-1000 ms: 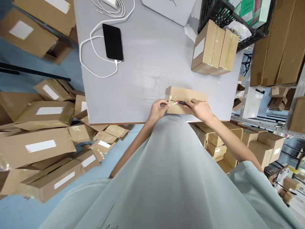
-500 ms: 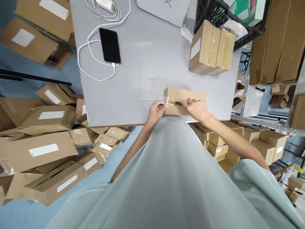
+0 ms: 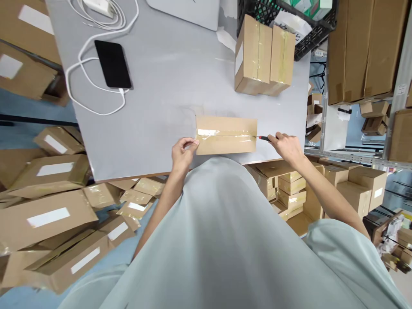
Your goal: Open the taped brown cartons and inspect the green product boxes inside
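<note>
A small taped cardboard box lies at the table's near edge, with clear tape along the seam on its top. My left hand pinches the box's left end between thumb and fingers. At the opposite end, my right hand is closed around a red and black utility knife. Its tip reaches the right end of the tape seam. The fingers cover most of the knife's handle.
On the grey table a black phone is plugged into a white cable. Two taped boxes stand before a black crate at back right. A silver laptop lies at the back. Cardboard boxes crowd the floor at left.
My right hand has drawn the knife rightward along the box's seam, from near the left end to the right end. The left hand still holds the left end. The view has shifted.
</note>
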The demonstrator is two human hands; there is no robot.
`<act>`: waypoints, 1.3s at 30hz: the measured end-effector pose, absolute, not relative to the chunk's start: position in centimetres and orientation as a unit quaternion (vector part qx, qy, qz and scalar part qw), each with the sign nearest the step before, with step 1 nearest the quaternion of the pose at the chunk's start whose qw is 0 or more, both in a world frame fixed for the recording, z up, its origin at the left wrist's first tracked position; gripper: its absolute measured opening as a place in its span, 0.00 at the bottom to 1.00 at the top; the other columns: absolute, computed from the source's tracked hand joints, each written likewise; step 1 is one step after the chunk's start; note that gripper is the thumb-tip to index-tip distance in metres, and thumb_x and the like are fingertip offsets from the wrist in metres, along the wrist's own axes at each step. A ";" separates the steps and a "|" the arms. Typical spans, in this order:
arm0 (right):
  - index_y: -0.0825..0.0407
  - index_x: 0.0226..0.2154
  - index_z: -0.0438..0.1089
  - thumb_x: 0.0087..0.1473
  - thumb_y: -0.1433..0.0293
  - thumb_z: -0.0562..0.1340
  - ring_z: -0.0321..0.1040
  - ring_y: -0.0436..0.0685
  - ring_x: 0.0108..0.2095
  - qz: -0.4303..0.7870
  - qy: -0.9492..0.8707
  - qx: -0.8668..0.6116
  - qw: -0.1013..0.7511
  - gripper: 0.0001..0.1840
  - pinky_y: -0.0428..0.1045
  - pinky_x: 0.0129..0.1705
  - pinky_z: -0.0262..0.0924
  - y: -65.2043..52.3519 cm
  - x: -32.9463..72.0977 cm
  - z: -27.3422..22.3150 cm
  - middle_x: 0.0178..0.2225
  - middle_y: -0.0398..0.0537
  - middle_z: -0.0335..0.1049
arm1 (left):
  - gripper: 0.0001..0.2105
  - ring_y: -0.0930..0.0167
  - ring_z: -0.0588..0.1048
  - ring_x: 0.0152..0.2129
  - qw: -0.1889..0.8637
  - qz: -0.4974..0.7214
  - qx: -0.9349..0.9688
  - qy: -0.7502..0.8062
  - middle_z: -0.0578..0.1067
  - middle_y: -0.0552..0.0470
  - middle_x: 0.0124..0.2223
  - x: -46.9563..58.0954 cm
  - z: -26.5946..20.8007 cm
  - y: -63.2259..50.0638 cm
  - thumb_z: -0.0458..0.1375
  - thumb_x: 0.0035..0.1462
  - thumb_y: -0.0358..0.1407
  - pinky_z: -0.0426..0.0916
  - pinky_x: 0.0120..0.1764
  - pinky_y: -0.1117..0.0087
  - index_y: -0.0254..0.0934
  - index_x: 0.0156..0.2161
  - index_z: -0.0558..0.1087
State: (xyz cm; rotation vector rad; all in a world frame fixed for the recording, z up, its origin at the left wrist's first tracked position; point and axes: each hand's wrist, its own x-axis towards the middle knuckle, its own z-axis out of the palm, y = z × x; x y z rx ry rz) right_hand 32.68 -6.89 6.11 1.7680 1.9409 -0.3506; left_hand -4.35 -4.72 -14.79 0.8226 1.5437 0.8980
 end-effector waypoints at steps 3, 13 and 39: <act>0.49 0.53 0.82 0.79 0.66 0.59 0.73 0.61 0.38 -0.135 0.690 0.680 0.207 0.15 0.53 0.38 0.52 -7.7 36.5 5.5 0.45 0.60 0.82 | 0.10 0.65 0.78 0.38 0.542 0.375 0.341 0.671 0.79 0.52 0.37 -4.5 -14.6 -4.5 0.72 0.53 0.42 0.75 0.48 0.63 0.41 0.35 0.78; 0.51 0.47 0.79 0.71 0.47 0.64 0.78 0.63 0.38 -0.260 0.564 0.782 -0.050 0.24 0.53 0.41 0.64 -13.2 43.5 -3.3 0.42 0.56 0.83 | 0.08 0.70 0.74 0.32 0.520 0.361 0.311 0.709 0.77 0.54 0.35 -4.6 -13.5 -3.5 0.71 0.52 0.36 0.70 0.39 0.69 0.40 0.33 0.76; 0.50 0.45 0.73 0.68 0.42 0.61 0.70 0.61 0.36 -0.212 0.426 0.831 -0.289 0.28 0.53 0.43 0.65 -7.9 31.8 -3.5 0.34 0.48 0.77 | 0.17 0.54 0.83 0.51 0.582 0.239 0.366 0.686 0.88 0.39 0.47 1.1 -18.7 -3.9 0.71 0.58 0.47 0.75 0.62 0.52 0.35 0.43 0.84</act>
